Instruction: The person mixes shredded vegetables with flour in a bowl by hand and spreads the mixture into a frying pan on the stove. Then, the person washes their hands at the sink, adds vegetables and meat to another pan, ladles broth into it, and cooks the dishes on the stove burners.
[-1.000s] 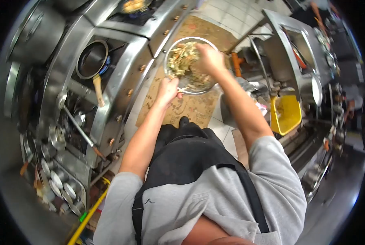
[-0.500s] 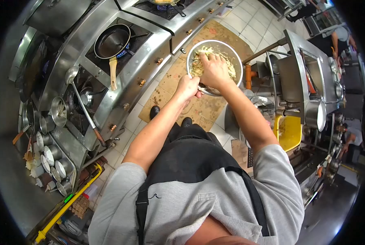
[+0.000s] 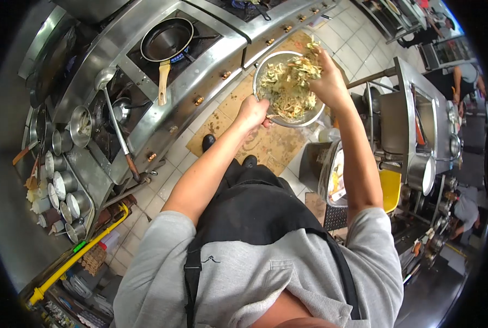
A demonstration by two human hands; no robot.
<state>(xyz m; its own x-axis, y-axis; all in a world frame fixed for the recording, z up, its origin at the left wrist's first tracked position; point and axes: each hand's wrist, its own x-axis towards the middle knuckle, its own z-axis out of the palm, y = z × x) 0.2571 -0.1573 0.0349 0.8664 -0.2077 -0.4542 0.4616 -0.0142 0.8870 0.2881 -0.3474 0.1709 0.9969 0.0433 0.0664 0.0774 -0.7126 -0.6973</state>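
Note:
A round metal bowl [image 3: 301,123] is held in the air in front of me, above a brown floor mat. My left hand [image 3: 254,113] grips its near left rim, thumb on top. Inside lies a shredded vegetable mixture [image 3: 287,98], pale green and yellow with orange bits. My right hand [image 3: 327,79] is at the bowl's right side, fingers curled round a clump of the mixture raised above the rim. Some shreds hang from that clump over the bowl.
On the stove at the left sit a black pan [image 3: 167,39] over a blue flame and a long ladle [image 3: 116,112]. A lined trash bin [image 3: 315,167] stands below my right forearm. Metal shelving [image 3: 389,117] and other people [image 3: 465,76] are at the right.
My right hand has risen out of the bowl and moved right, lifting a clump of the mixture. My left hand has stayed on the rim. The view has shifted, showing more of the bin.

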